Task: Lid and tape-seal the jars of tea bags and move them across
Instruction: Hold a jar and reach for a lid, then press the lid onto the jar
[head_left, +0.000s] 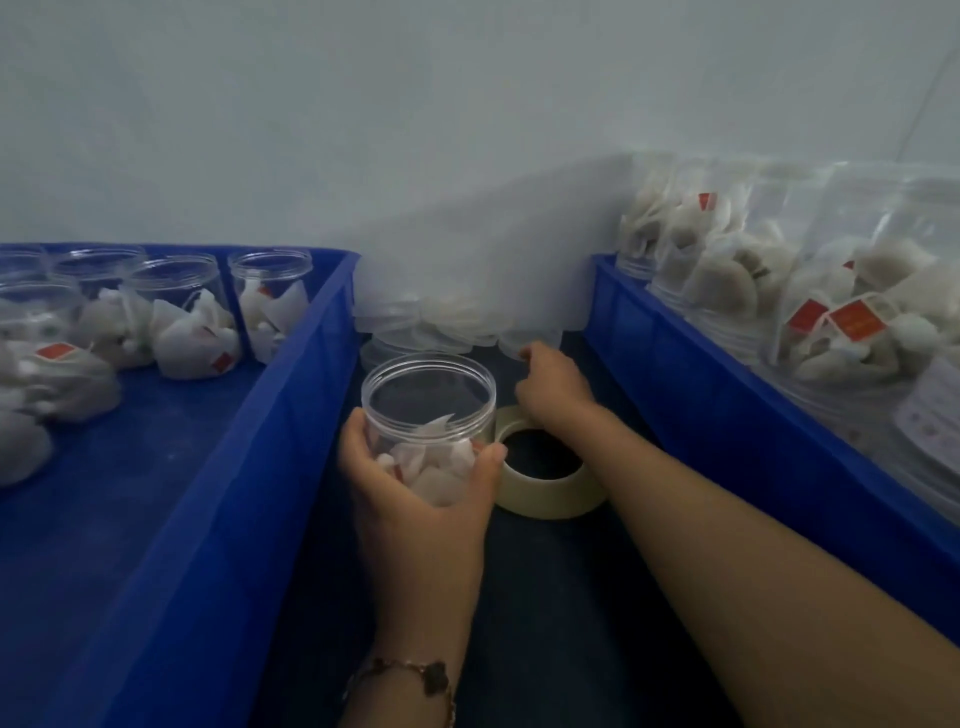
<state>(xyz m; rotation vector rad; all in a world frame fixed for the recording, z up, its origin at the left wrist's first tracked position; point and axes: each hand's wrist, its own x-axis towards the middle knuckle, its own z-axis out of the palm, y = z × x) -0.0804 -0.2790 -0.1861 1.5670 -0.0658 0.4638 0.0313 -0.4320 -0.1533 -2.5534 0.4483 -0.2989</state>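
My left hand (421, 499) grips an open clear jar (428, 410) holding white tea bags, upright on the dark table between two blue crates. My right hand (553, 387) reaches past a roll of clear tape (550, 493) to a pile of clear lids (457, 317) by the wall, its fingertips pinching the edge of one lid (519, 343). The tape roll lies flat just right of the jar.
The blue crate on the left (291, 395) holds several open jars of tea bags (182, 317). In the right blue crate (727, 384), filled jars (779, 291) lie stacked on their sides. A pale wall closes the back. A bracelet circles my left wrist.
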